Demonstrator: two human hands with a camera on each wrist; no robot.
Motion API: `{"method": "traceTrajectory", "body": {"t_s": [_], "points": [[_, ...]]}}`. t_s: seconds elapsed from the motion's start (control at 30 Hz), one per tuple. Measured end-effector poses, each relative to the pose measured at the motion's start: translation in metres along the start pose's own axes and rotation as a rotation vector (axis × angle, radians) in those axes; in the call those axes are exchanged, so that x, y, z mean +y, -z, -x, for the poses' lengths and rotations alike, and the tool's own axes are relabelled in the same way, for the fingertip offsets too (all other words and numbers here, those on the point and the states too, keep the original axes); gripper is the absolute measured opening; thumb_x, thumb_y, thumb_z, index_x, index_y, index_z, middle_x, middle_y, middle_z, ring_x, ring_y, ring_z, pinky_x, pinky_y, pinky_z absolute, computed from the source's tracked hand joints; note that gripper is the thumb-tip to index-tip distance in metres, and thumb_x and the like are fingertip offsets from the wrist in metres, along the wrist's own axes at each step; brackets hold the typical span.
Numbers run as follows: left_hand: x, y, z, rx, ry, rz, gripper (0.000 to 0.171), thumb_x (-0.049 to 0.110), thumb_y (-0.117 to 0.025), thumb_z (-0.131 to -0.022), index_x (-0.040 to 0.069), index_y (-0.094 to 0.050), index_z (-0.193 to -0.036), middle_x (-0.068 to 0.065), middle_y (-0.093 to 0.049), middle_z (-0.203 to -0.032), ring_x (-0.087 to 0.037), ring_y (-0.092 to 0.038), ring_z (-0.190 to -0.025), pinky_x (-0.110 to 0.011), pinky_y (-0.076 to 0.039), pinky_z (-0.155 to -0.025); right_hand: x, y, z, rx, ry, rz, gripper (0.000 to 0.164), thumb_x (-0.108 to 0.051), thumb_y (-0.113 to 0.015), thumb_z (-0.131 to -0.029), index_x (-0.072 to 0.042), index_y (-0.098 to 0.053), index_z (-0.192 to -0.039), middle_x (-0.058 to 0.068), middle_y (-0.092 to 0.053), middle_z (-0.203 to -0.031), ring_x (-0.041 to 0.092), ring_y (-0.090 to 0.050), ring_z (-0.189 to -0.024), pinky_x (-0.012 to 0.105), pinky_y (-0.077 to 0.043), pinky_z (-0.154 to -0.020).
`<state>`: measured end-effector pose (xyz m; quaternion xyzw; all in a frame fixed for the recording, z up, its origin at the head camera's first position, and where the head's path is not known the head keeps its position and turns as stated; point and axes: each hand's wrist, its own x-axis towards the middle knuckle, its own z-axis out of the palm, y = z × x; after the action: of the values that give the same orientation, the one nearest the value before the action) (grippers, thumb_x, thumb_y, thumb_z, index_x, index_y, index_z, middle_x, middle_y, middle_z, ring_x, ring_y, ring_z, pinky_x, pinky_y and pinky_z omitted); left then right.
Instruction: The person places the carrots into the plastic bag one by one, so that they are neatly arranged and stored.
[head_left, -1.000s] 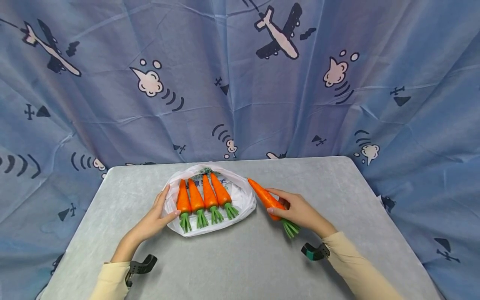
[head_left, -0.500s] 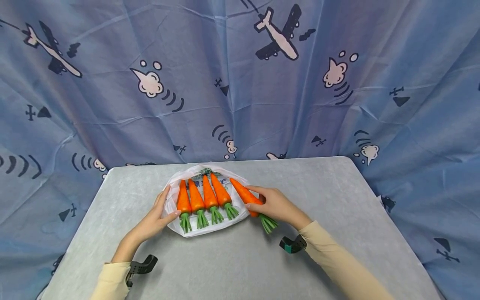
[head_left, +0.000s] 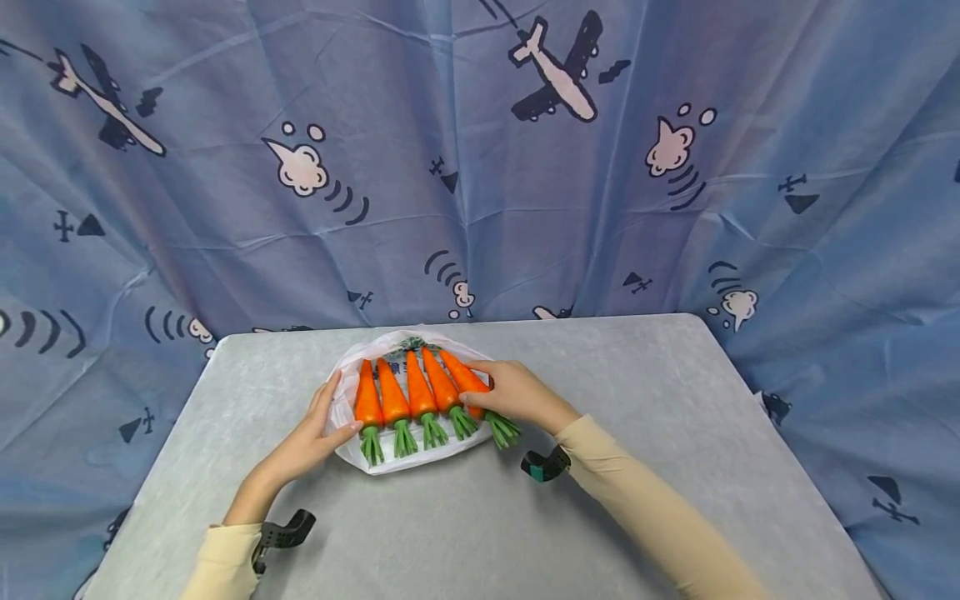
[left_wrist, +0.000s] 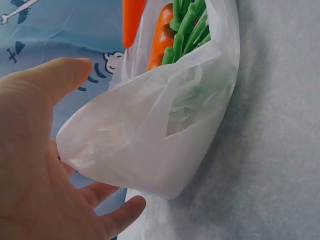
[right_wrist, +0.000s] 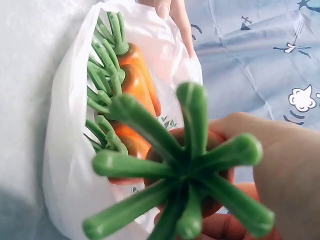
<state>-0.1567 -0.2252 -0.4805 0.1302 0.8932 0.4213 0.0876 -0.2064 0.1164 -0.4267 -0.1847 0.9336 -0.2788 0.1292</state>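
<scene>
Several orange carrots (head_left: 393, 396) with green tops lie side by side in a white plastic bag (head_left: 390, 467). My left hand (head_left: 307, 437) is at the bag's left side. In the left wrist view its fingers rest against the outside of the bag (left_wrist: 135, 140), with the thumb apart from the plastic. My right hand (head_left: 517, 393) grips another carrot (head_left: 456, 370) near its thick end, over the bag's right part, beside the rightmost lying carrot. The right wrist view shows the held carrot's green stalks (right_wrist: 185, 170) close up, hiding much of its body.
A grey table (head_left: 637, 375) bears the bag. Behind it hangs a blue curtain (head_left: 480, 208) with aeroplane prints. Black bands with small devices sit on the left wrist (head_left: 288, 529) and the right wrist (head_left: 546, 465).
My right hand has moved left with the carrot, from the table right of the bag to over the bag's right part. The left hand and bag stay nearly still.
</scene>
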Motion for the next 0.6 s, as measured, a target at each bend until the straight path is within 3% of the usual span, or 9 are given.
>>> {"method": "traceTrajectory", "body": {"t_s": [0.07,0.13,0.23,0.3,0.4,0.47,0.53,0.6], "points": [[-0.001,0.000,0.000,0.003,0.000,0.000,0.095,0.036,-0.061,-0.097,0.015,0.006,-0.160,-0.029,-0.002,-0.163,-0.054,-0.012,-0.148,-0.073,-0.018,-0.114,-0.003,-0.001,-0.007,-0.003,-0.007,0.020,0.061,-0.042,-0.070,-0.089,-0.013,-0.056,-0.142,0.004,-0.062,-0.074,0.014,-0.051,-0.064,0.030,-0.046,-0.063],[-0.001,0.000,0.000,0.007,-0.005,-0.003,0.095,0.036,-0.061,-0.097,0.015,0.006,-0.160,-0.029,-0.003,-0.163,-0.053,-0.012,-0.148,-0.073,-0.018,-0.114,-0.005,-0.002,-0.014,-0.001,-0.011,0.038,0.060,-0.041,-0.070,-0.089,-0.011,-0.058,-0.139,0.008,-0.073,-0.100,0.016,-0.062,-0.081,0.035,-0.054,-0.080],[-0.001,0.000,-0.001,0.015,-0.019,-0.004,0.094,0.034,-0.062,-0.097,0.014,0.005,-0.160,-0.029,-0.004,-0.163,-0.053,-0.013,-0.148,-0.072,-0.018,-0.115,-0.009,-0.002,-0.024,0.010,-0.009,0.065,0.059,-0.040,-0.070,-0.088,-0.009,-0.060,-0.137,0.010,-0.069,-0.128,0.019,-0.065,-0.104,0.040,-0.051,-0.102],[-0.002,0.000,-0.001,0.019,-0.028,-0.007,0.094,0.033,-0.062,-0.097,0.013,0.005,-0.160,-0.029,-0.006,-0.163,-0.052,-0.013,-0.148,-0.072,-0.017,-0.115,-0.009,-0.002,-0.030,-0.003,-0.007,0.073,0.059,-0.039,-0.069,-0.088,-0.007,-0.060,-0.137,0.013,-0.074,-0.113,0.022,-0.066,-0.100,0.040,-0.051,-0.101],[-0.003,0.000,-0.002,0.019,-0.031,-0.011,0.094,0.033,-0.062,-0.097,0.013,0.004,-0.160,-0.029,-0.006,-0.163,-0.052,-0.013,-0.149,-0.071,-0.017,-0.116,-0.009,-0.003,-0.037,-0.014,-0.003,0.084,0.058,-0.038,-0.068,-0.089,-0.006,-0.060,-0.136,0.014,-0.075,-0.110,0.024,-0.067,-0.102,0.039,-0.050,-0.102],[-0.003,-0.001,-0.002,0.018,-0.027,-0.012,0.094,0.034,-0.062,-0.097,0.013,0.004,-0.160,-0.029,-0.005,-0.163,-0.052,-0.012,-0.149,-0.072,-0.017,-0.115,-0.008,-0.003,-0.041,-0.021,-0.001,0.083,0.058,-0.037,-0.067,-0.089,-0.004,-0.060,-0.136,0.015,-0.074,-0.112,0.026,-0.067,-0.109,0.040,-0.049,-0.105],[-0.003,-0.001,-0.002,0.017,-0.023,-0.010,0.094,0.034,-0.062,-0.097,0.013,0.004,-0.160,-0.029,-0.005,-0.163,-0.052,-0.012,-0.149,-0.072,-0.017,-0.115,-0.007,-0.004,-0.045,-0.019,-0.004,0.084,0.056,-0.036,-0.067,-0.090,-0.003,-0.060,-0.135,0.014,-0.068,-0.129,0.027,-0.062,-0.124,0.041,-0.047,-0.109],[-0.003,-0.001,-0.002,0.017,-0.022,-0.005,0.094,0.034,-0.062,-0.097,0.013,0.004,-0.160,-0.028,-0.005,-0.163,-0.052,-0.013,-0.149,-0.072,-0.017,-0.115,-0.006,-0.006,-0.049,-0.023,-0.011,0.085,0.056,-0.036,-0.067,-0.090,-0.003,-0.060,-0.135,0.014,-0.066,-0.132,0.027,-0.060,-0.127,0.042,-0.046,-0.110]]}}
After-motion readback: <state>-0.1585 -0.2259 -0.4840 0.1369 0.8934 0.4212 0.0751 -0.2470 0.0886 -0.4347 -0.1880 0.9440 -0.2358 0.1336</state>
